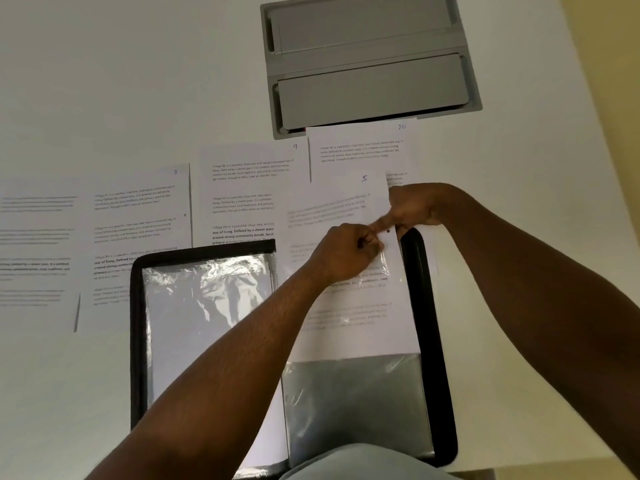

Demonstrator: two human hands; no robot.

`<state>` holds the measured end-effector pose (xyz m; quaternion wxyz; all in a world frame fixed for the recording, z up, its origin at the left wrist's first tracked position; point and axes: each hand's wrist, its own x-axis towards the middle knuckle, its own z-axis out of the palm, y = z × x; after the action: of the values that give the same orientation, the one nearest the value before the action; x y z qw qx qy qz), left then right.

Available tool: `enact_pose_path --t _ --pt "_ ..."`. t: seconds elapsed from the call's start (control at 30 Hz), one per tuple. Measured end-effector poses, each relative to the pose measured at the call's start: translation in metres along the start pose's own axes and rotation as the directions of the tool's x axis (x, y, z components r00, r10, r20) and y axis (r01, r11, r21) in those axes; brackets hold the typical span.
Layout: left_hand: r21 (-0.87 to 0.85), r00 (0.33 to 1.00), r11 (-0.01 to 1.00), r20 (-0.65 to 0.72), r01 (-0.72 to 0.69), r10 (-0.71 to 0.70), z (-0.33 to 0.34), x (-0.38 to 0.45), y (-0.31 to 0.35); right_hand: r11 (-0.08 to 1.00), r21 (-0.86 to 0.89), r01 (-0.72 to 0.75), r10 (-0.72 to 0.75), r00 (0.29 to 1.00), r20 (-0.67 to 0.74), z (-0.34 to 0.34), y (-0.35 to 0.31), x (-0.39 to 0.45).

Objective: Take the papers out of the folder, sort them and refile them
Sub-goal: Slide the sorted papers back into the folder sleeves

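White worktop (104, 81) carries printed sheets, the leftmost (34, 244) blurred and cut off by the frame edge. An open black folder (138, 341) hides the lower parts of sheets 8 (138, 216) and 9 (249, 188). Left hand (341, 254) fingers pinch a clear sleeve (353, 403); right hand (412, 209) fingers hold sheet 5 (336, 206) partly inside it. A grey tray (367, 64) lies beyond.

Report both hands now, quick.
Left hand: pinches the clear sleeve edge.
Right hand: pinches the sheet marked 5, partway in the sleeve.
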<state>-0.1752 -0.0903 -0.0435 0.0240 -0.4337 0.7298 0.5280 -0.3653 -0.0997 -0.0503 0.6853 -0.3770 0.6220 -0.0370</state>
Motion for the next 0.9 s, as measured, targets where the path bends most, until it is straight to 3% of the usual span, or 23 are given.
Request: enact_pose_path --t 0.07,0.17,0.23,0.37,0.5,0.6,0.67,0.8,0.9 --pt "0.010 1.000 1.000 0.003 -0.002 0.002 -0.001 -0.001 0.000 0.999 0.039 -0.003 0.002 1.000 0.008 -0.001 -0.001 -0.001" --pt "0.005 1.000 1.000 -0.005 -0.005 0.005 -0.001 -0.002 0.000 0.973 0.193 0.129 -0.085 0.971 -0.223 0.002 -0.005 0.006" --pt "-0.002 1.000 1.000 -0.015 -0.012 0.012 -0.002 -0.003 0.001 0.986 0.096 0.136 -0.100 0.945 -0.312 0.002 -0.007 0.009" --pt "0.012 1.000 1.000 -0.013 -0.013 0.013 -0.003 -0.004 0.000 0.973 -0.230 0.004 -0.014 0.999 -0.042 0.004 -0.013 0.003" --pt "0.000 1.000 1.000 -0.009 -0.013 0.013 -0.002 -0.006 0.000 0.973 -0.145 0.181 -0.210 0.953 -0.218 0.010 -0.020 0.007" --pt "0.001 1.000 1.000 0.011 -0.018 0.018 -0.005 -0.009 0.001 0.929 -0.329 0.168 -0.201 0.977 -0.067 0.012 -0.022 0.009" --pt "0.112 0.999 0.993 0.041 -0.032 0.027 -0.009 -0.011 -0.001 0.899 -0.409 0.155 -0.160 0.987 0.022 0.012 -0.020 0.008" --pt "0.343 0.991 0.939 0.124 -0.002 -0.043 -0.028 -0.019 -0.015 0.910 -0.377 0.172 -0.190 0.982 -0.011 0.010 -0.016 0.008" --pt "0.403 0.988 0.915 0.128 0.026 -0.085 -0.042 -0.025 -0.029 0.907 -0.398 0.139 -0.129 0.990 0.053 0.011 -0.017 0.005"
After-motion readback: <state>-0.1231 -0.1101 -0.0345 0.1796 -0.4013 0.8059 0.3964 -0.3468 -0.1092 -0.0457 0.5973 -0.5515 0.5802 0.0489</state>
